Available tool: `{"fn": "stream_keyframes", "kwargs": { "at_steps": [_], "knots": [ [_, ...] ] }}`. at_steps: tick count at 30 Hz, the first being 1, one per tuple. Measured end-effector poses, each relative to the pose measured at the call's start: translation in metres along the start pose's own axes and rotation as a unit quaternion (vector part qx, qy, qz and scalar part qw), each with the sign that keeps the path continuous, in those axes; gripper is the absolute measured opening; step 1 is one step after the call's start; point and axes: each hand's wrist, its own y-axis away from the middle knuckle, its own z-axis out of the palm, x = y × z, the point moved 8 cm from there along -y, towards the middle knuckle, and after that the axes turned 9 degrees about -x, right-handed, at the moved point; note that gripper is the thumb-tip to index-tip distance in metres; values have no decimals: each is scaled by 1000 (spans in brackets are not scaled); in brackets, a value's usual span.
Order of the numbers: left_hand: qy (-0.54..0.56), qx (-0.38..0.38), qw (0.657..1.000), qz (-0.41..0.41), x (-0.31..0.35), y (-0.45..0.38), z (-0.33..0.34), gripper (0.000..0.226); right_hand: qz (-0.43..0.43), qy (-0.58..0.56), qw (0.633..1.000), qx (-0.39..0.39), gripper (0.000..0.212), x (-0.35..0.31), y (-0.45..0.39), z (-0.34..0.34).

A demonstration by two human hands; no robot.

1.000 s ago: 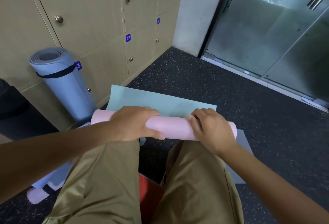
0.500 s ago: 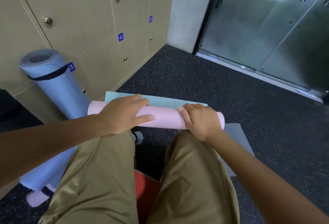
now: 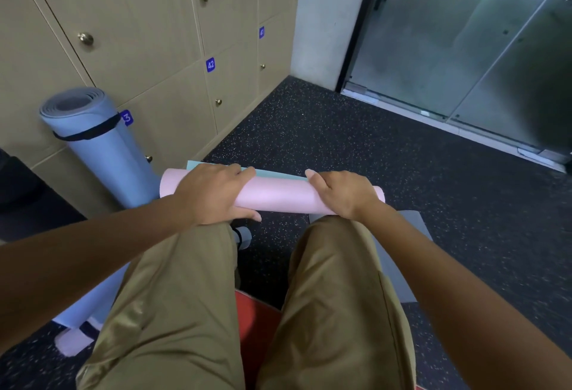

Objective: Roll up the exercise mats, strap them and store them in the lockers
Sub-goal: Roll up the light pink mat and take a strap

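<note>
Pressing palms-down, both hands point(image 3: 216, 194) grip pink mat point(image 3: 278, 196)

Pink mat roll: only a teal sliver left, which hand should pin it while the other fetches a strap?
Left, probably: the left hand wraps the pink mat roll with fingers and thumb; the right hand sits on top.

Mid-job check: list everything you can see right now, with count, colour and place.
Pink foam mat roll: one, pink with a teal strip unrolled, on the floor ahead.
Blue strapped mat roll: one, blue with black strap, leaning on the lockers.
Beige wooden lockers: several doors, beige, left wall.
Frosted glass door: one, grey, far right.
Grey flat mat: one, grey, under the right knee.
Left hand: grips the pink roll.
Right hand: grips the pink roll.
</note>
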Motion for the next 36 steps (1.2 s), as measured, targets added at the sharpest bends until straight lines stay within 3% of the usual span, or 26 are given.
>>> {"fn": "stream_keyframes", "kwargs": {
  "at_steps": [3, 6, 10, 14, 20, 23, 29, 36],
  "knots": [
    [17, -41, 999, 4, -2, -7, 1, 80, -32, 38, 993, 106, 62, -3, 12, -1],
    [62, -114, 992, 4, -7, -16, 4, 71, -33, 84, 985, 144, 75, 0, 20, 8],
    [150, -197, 969, 0, -15, -25, 12, 66, -13, 122, 984, 127, 93, 2, 17, 11],
    [178, -241, 954, -1, -16, -32, 15, 63, -9, 84, 994, 65, 92, 5, 2, 3],
    [97, -169, 981, 10, -14, -29, 12, 67, 11, -24, 995, -101, 72, 13, -19, 6],
    [71, -135, 988, 3, -14, -27, 13, 71, 7, -42, 990, -132, 83, 13, -26, 8],
    [57, -120, 991, -4, -24, -35, -9, 62, -35, -50, 997, -52, 67, 17, -21, -7],
    [34, -111, 993, -29, -31, -33, -71, 66, -66, 78, 994, 25, 84, 6, 13, -64]
  ]
}}
